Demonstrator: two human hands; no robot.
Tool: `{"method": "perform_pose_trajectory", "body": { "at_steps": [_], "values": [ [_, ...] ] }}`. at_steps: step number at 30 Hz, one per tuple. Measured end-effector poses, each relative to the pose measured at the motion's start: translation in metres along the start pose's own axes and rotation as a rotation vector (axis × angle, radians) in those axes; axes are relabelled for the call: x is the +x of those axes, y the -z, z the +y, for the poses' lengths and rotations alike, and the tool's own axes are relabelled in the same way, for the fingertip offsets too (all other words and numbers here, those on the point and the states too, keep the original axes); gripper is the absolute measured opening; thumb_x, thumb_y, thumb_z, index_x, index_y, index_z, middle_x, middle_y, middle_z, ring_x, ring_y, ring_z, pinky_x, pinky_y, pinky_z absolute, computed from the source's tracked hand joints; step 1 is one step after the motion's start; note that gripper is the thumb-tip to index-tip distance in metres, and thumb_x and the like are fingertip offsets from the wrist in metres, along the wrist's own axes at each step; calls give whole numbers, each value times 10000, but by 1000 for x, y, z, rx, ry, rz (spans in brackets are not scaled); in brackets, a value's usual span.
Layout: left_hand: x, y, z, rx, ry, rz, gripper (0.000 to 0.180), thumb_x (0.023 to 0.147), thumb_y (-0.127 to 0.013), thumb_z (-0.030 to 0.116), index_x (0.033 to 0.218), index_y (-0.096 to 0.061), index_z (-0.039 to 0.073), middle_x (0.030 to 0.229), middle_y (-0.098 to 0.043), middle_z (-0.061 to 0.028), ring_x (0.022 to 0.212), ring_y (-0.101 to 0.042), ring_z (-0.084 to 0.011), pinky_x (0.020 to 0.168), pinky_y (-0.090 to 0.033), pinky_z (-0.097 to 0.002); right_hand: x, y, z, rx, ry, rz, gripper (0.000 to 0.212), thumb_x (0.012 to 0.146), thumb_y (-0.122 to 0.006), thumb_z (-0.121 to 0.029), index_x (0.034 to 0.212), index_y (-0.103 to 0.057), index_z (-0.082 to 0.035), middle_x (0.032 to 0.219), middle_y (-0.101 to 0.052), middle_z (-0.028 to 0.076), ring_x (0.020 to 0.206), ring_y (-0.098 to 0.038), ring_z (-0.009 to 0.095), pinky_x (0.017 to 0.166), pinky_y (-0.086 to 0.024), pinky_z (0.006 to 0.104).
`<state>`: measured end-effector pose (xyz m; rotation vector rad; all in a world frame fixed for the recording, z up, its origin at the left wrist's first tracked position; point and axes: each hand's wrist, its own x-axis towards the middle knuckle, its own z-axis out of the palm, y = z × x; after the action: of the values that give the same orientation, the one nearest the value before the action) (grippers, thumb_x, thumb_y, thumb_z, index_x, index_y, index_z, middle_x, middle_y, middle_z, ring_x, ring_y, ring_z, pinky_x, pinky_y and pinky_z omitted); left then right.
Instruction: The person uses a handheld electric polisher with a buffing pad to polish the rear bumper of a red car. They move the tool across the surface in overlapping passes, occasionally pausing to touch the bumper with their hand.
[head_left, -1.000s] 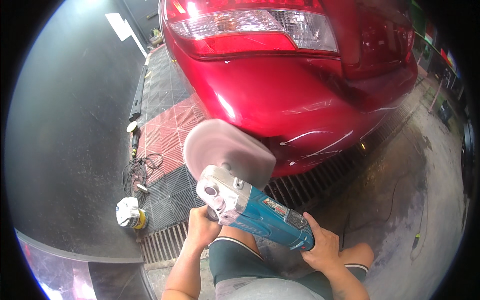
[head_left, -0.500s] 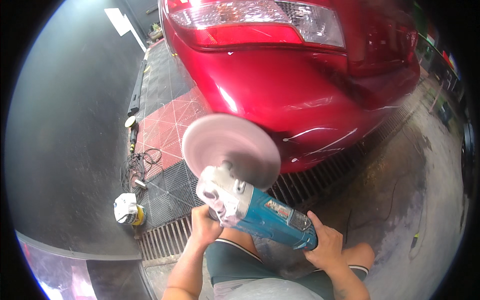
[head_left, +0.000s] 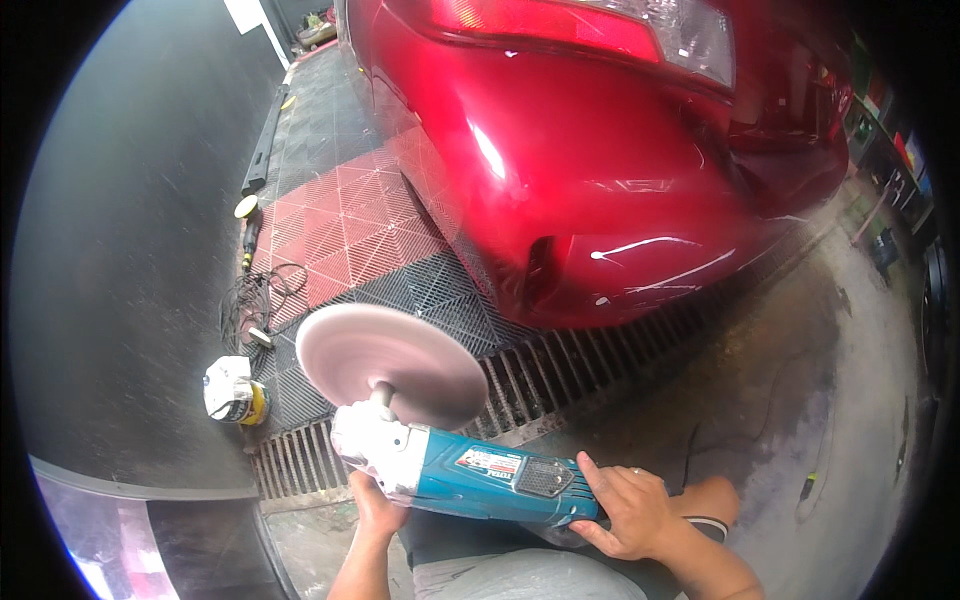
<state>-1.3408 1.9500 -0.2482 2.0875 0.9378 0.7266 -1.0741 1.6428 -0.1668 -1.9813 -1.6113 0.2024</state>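
Across my lap I hold a teal rotary polisher (head_left: 490,480) with a pale metal head and a wide round pink-white pad (head_left: 385,355). The pad looks smeared, as if turning, and stands apart from the bumper. My left hand (head_left: 378,510) is closed below the polisher's head; the part it grips is mostly hidden. My right hand (head_left: 632,508) is wrapped round the rear end of the body. Ahead is the glossy red bumper (head_left: 600,210) of a car, marked with white streaks (head_left: 685,275) low on its right part.
A drain grating (head_left: 570,370) runs under the bumper, beside red and black floor tiles (head_left: 345,215). At the left lie a smaller polisher (head_left: 249,235) and a tangled cable (head_left: 250,305). Near them stands a yellow tub (head_left: 257,403) with a white cloth (head_left: 228,378), by a dark wall.
The polisher has come back toward me and to the left, away from the bumper, and lies more level. Both hands keep their hold. The view has shifted, so the car appears farther right.
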Motion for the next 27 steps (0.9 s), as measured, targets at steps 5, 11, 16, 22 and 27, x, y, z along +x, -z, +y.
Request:
{"method": "perform_pose_trajectory", "body": {
  "at_steps": [5,11,16,22,27],
  "values": [
    [1,1,6,-7,-10,89,199,897,-793,96,1047,-803,-35,965,-837,-150,908,-775,-213,822,-596,-418,14,4,-9,-17,3,-63,999,922,-843,-484,1679,-473,52,954,-682,135,801,-681,318,702,-559,450],
    [23,0,18,-80,79,22,242,886,-825,113,1069,-818,-45,960,-847,-158,916,-785,-204,841,-604,-403,23,10,-15,-42,-26,-34,989,927,-830,-475,1678,-470,59,978,-703,148,817,-694,329,730,-569,448],
    [52,-28,37,-148,119,-130,128,900,-793,43,968,-803,-65,883,-829,-124,864,-724,-133,772,-583,-385,12,27,-4,-71,-129,-29,994,914,-830,-444,1680,-457,69,1098,-758,222,931,-745,417,840,-596,509],
    [87,-72,57,-140,62,-227,127,915,-831,48,951,-800,-69,810,-815,-92,795,-712,-91,703,-570,-335,-4,61,1,-167,-215,52,1010,893,-826,-427,1681,-448,80,1090,-764,239,922,-748,435,845,-586,511],
    [102,-83,95,-316,-53,-234,145,928,-852,64,997,-810,-57,855,-838,-83,822,-728,-75,724,-581,-319,-10,78,10,-181,-189,142,988,938,-781,-482,1677,-454,86,1099,-772,252,911,-762,436,833,-588,491]
  ]
}}
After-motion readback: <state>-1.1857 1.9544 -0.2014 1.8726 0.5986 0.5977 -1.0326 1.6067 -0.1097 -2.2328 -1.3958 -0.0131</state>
